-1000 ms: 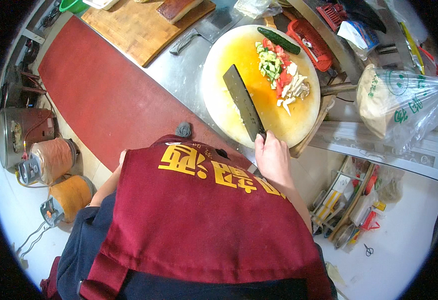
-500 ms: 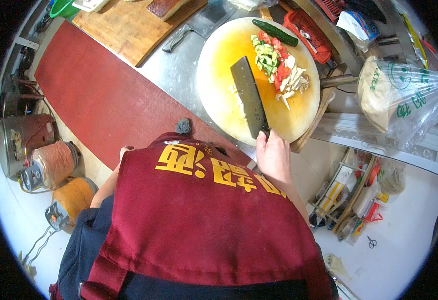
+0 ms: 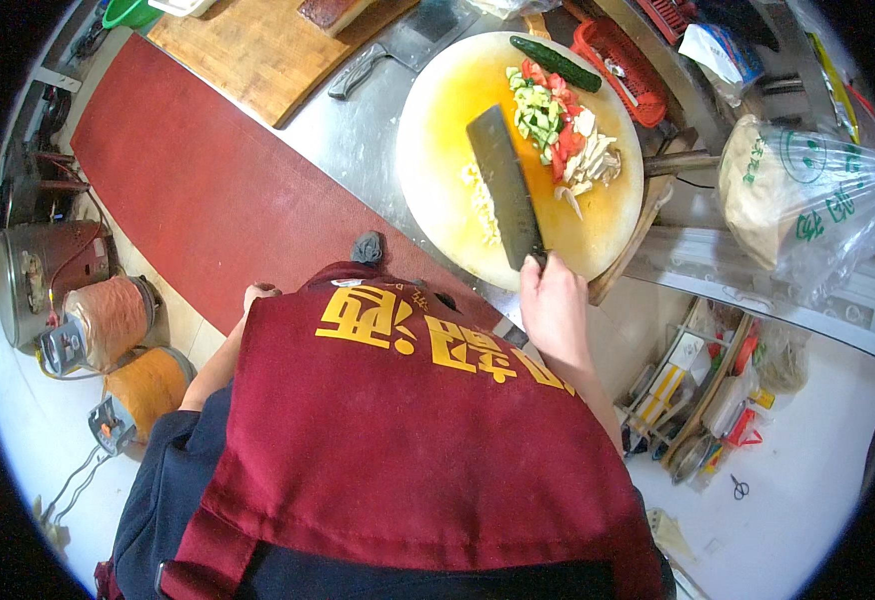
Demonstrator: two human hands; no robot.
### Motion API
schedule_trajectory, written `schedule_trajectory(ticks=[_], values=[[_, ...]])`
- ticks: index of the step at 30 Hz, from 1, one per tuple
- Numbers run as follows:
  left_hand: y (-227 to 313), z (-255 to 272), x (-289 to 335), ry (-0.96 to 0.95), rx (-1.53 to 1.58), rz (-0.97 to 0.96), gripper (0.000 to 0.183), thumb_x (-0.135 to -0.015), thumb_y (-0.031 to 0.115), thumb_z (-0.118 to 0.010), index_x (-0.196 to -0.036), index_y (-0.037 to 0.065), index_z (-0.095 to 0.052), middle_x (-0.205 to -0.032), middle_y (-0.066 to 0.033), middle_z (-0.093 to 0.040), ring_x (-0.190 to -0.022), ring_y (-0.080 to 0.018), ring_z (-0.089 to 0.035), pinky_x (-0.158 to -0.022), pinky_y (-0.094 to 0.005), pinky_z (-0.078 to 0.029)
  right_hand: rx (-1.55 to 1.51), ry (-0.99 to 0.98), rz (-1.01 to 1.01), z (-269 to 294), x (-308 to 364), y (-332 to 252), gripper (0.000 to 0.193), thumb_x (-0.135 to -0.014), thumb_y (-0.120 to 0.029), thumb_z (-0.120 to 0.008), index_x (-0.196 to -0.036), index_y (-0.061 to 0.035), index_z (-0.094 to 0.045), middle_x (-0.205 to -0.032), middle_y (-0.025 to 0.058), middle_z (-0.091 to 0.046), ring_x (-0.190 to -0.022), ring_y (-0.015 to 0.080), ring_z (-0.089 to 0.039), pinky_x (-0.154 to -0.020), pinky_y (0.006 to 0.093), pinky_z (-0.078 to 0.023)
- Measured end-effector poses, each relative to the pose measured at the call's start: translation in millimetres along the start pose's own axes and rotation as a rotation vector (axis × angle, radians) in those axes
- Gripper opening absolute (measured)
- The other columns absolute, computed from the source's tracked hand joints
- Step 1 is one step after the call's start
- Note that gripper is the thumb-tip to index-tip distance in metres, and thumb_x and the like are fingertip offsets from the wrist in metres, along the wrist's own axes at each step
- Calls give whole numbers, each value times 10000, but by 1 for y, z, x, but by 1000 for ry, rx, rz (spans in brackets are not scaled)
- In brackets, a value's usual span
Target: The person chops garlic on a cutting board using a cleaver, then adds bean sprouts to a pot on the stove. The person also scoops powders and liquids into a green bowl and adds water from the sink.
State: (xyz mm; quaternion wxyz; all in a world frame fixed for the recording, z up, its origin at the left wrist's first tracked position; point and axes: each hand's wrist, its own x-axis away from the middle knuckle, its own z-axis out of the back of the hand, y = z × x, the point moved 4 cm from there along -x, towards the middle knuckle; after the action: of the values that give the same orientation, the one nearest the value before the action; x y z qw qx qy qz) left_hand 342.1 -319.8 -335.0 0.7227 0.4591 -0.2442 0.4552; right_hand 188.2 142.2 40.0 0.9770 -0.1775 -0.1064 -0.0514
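My right hand (image 3: 554, 305) is closed round the handle of a dark cleaver (image 3: 506, 185). Its blade slants over a round white cutting board (image 3: 428, 110) with yellow stains. Finely chopped pale bits, looking like garlic (image 3: 482, 208), lie along the blade's left side. Right of the blade are diced cucumber (image 3: 538, 108), chopped red pieces like tomato (image 3: 567, 150) and pale sliced pieces (image 3: 594, 163). A cucumber (image 3: 556, 64) rests at the board's far edge. My left hand (image 3: 261, 293) is low by the red mat's near edge; its fingers are mostly hidden behind my apron.
A red mat (image 3: 198, 180) covers the counter's left. Beyond it are a wooden board (image 3: 248, 60) and a grey-handled knife (image 3: 358, 72). A red basket (image 3: 620, 75) stands behind the round board. A filled plastic bag (image 3: 798, 195) hangs at right. Gas canisters (image 3: 108, 320) stand lower left.
The cleaver has moved slightly right and its blade shows broader, baring more of the chopped bits beside it. My left hand shows a little more past the apron.
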Motion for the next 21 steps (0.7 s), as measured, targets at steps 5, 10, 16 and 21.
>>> schedule_trajectory(ticks=[5,10,16,21], values=[[-6,0,7,-16,-10,10,370,-848,102,-659,-1186,-48,-643,-1041,-183,-710,-999,-287,-682,-873,-384,-542,-6,24,-22,9,-2,2,306,-965,-219,-510,-873,55,-610,-768,307,-643,-762,479,-646,-714,534,-514],[-10,1,4,-21,-12,5,368,-848,103,-659,-1183,-48,-645,-1037,-181,-710,-992,-284,-683,-868,-383,-543,51,16,-26,7,-10,13,313,-966,-220,-506,-894,66,-613,-783,308,-646,-779,477,-648,-739,531,-514],[-3,1,6,-33,-15,-5,366,-848,105,-659,-1180,-49,-646,-1033,-180,-711,-983,-281,-684,-860,-382,-544,54,42,11,8,-12,19,311,-968,-219,-494,-907,63,-611,-789,302,-651,-775,472,-652,-738,524,-519],[-3,2,10,-39,-14,-4,364,-848,106,-659,-1177,-50,-648,-1030,-178,-711,-976,-278,-685,-854,-381,-545,55,35,55,11,-15,15,297,-961,-219,-509,-880,52,-602,-772,295,-651,-763,465,-655,-721,519,-526]])
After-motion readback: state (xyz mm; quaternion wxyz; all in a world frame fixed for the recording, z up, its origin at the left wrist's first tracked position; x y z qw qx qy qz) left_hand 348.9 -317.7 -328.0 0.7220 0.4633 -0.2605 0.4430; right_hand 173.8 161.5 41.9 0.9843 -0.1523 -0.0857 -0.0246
